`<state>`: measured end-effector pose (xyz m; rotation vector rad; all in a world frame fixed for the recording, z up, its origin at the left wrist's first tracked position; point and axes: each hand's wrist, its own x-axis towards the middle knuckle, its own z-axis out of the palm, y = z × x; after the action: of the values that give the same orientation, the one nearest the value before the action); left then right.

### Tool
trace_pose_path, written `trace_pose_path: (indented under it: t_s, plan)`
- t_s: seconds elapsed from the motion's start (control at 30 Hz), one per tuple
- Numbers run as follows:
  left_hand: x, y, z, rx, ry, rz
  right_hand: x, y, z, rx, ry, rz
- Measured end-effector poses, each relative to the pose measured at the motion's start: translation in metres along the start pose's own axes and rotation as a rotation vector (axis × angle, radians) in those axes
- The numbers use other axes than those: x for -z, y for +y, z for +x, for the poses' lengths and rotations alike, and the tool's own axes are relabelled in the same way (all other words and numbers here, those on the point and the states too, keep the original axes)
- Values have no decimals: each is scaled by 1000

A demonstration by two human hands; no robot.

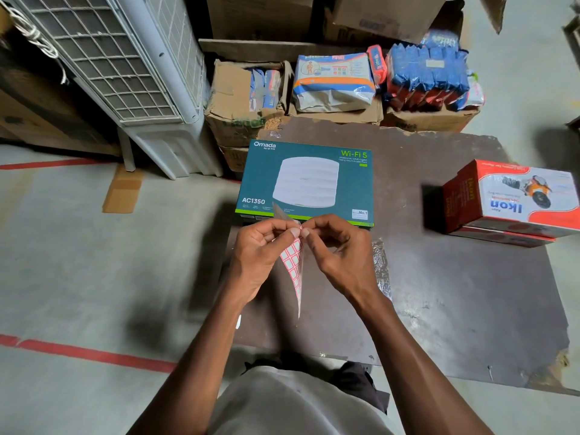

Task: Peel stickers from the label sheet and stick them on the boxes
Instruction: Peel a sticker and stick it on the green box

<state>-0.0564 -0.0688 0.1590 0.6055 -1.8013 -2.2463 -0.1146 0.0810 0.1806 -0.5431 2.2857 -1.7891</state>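
Looking down from my head, my left hand (260, 255) and right hand (337, 246) meet above the near edge of the dark board (455, 277), both pinching the top of the label sheet (293, 268), which hangs down between them with its red-bordered stickers facing me. Just beyond my fingertips lies the teal Omada box (309, 180), flat on the board. The red Ikon box (514, 199) sits well apart to my right.

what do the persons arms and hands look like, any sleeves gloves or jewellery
Both forearms are bare up to the bottom frame edge, with no sleeves in view. The left hand and right hand wear no gloves, and no rings, watch or bracelets are visible. Fingernails look short and unpainted.
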Motion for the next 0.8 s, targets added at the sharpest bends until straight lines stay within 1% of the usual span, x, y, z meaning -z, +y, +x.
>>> trace_pose_path:
  t_s: [0.37,0.47,0.6,0.8]
  plan:
    - [6,13,-4,-19,-40,135,6,0,1,42,-49,-35]
    - [3,15,-4,-57,-42,164,6,-1,1,81,-49,-67]
    - [-4,17,-5,-75,-40,148,5,0,1,119,-18,-100]
    - [-3,11,-2,-49,-23,94,2,0,2,63,8,-36]
